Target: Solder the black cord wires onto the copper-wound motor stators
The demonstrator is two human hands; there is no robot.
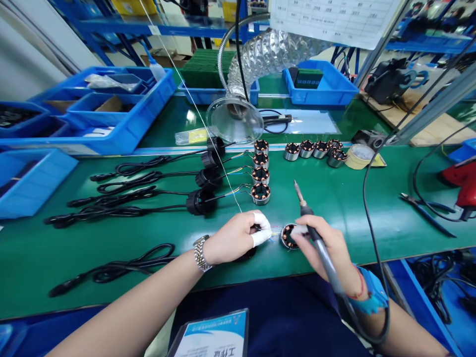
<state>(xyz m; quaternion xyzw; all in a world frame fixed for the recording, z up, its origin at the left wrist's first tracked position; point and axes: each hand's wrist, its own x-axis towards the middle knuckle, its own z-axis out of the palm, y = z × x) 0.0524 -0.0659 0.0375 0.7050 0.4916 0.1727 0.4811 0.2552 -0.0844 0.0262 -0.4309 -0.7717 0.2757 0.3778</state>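
Observation:
My left hand (238,235), with white finger covers on thumb and forefinger, pinches the thin coloured wires (275,232) of a power cord. Its dark end piece is mostly hidden under that hand, while the black cord (122,267) trails left. Just right of the fingertips lies a round copper-wound motor stator (287,238). My right hand (327,248) is closed around a soldering iron (323,248), whose tip points up and away from the stator. A covered fingertip of this hand touches the stator's rim. A thin pale strand (193,101) slants down from above to behind my left hand.
Several stators (261,176) wired to black-capped cords (201,201) lie ahead, with loose stators (314,148) further right. A fume funnel (236,119) hangs behind them. Blue bins (148,111) stand left; tape (359,156), pliers (427,213) and a red tool (463,186) lie right.

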